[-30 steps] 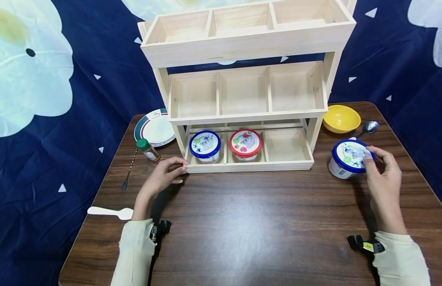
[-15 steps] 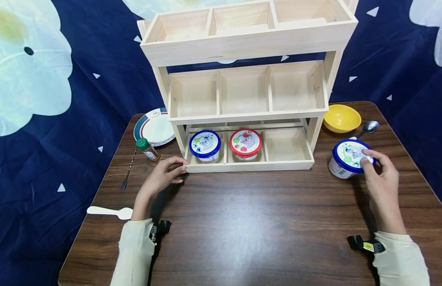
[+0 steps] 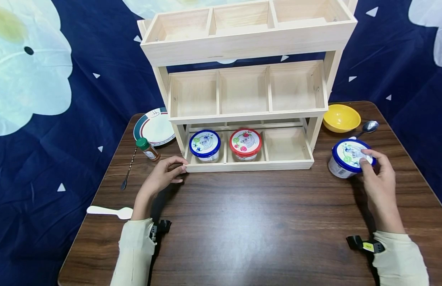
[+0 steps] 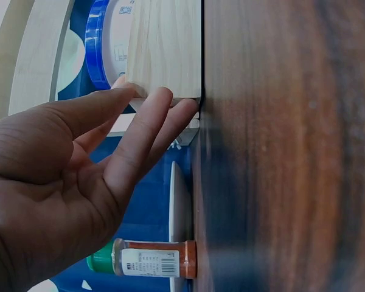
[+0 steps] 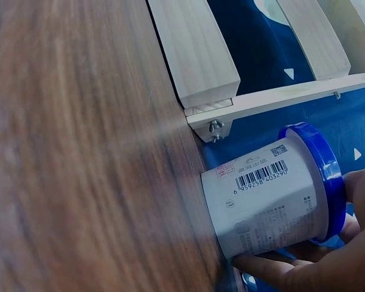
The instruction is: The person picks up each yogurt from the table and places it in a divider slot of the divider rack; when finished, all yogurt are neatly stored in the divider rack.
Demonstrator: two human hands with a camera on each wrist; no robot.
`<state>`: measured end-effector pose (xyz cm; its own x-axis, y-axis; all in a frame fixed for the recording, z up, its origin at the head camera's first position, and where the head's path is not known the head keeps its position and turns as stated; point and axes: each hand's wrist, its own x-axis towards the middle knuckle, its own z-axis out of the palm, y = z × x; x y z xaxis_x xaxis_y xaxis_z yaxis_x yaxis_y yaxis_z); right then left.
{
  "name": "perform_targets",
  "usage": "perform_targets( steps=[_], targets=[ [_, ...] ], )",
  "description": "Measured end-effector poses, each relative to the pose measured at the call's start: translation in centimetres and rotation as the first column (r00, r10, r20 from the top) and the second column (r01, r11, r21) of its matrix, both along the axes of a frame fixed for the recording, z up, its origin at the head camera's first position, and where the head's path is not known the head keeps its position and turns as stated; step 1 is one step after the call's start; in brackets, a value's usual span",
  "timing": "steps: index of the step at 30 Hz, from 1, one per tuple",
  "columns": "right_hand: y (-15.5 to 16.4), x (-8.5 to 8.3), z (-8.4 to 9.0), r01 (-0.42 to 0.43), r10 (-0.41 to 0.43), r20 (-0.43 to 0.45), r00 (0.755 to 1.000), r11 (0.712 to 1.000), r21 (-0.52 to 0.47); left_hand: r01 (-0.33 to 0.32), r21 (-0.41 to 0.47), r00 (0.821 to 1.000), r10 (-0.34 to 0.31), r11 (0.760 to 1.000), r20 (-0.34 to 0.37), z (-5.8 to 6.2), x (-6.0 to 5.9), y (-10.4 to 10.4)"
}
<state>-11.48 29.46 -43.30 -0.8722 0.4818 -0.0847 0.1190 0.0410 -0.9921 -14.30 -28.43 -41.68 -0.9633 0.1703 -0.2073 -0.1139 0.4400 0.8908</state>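
Observation:
My right hand (image 3: pixel 381 182) holds a white tub with a blue lid (image 3: pixel 344 171) at the right of the table, thumb on the lid and fingers round its far side. In the right wrist view the tub (image 5: pixel 264 194) stands on the wood, barcode showing, and a finger reaches its base. My left hand (image 3: pixel 161 174) grips the front left corner of the wooden rack (image 3: pixel 242 167), thumb and fingertips at the bottom tray's end in the left wrist view. Another blue-lidded tub (image 3: pixel 205 143) sits in that tray's left compartment, a red-lidded tub (image 3: pixel 245 143) in the middle one.
Left of the rack are a plate (image 3: pixel 160 129), a green-capped spice jar (image 3: pixel 147 149), a twisted-handle bar spoon (image 3: pixel 129 170) and a white spoon (image 3: pixel 110 211). A yellow bowl (image 3: pixel 341 118) and a metal spoon (image 3: pixel 370 127) lie behind the held tub.
My right hand has shifted slightly left on the blue-lidded tub, its thumb further over the lid. The tub and my left hand stay in place.

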Motion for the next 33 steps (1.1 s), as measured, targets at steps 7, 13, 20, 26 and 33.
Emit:
perform_targets(
  steps=[7, 13, 20, 26, 33],
  targets=[
    [-0.1, -0.3, 0.2, 0.039, -0.047, -0.061, 0.997, 0.992, -0.116, 0.0, -0.002, 1.0, 0.0, 1.0, -0.002, 0.0, 0.0, 0.0],
    [0.1, 0.0, 1.3, 0.032, -0.034, -0.05, 0.998, 0.999, -0.034, 0.005, -0.002, 1.0, -0.005, 1.0, -0.009, 0.0, 0.0, 0.0],
    [-0.2, 0.1, 2.4, 0.048, -0.041, -0.069, 0.997, 0.995, 0.093, 0.002, -0.003, 1.0, -0.002, 1.0, -0.005, 0.0, 0.0, 0.0],
    [-0.2, 0.0, 2.9, 0.05, -0.042, -0.067, 0.997, 0.991, 0.124, -0.001, -0.004, 1.0, 0.001, 1.0, 0.002, 0.1, 0.0, 0.0],
    [-0.4, 0.0, 3.3, 0.049, -0.041, -0.093, 0.995, 0.995, 0.089, -0.003, 0.001, 1.0, 0.003, 1.0, 0.016, 0.1, 0.0, 0.0]
  ],
)
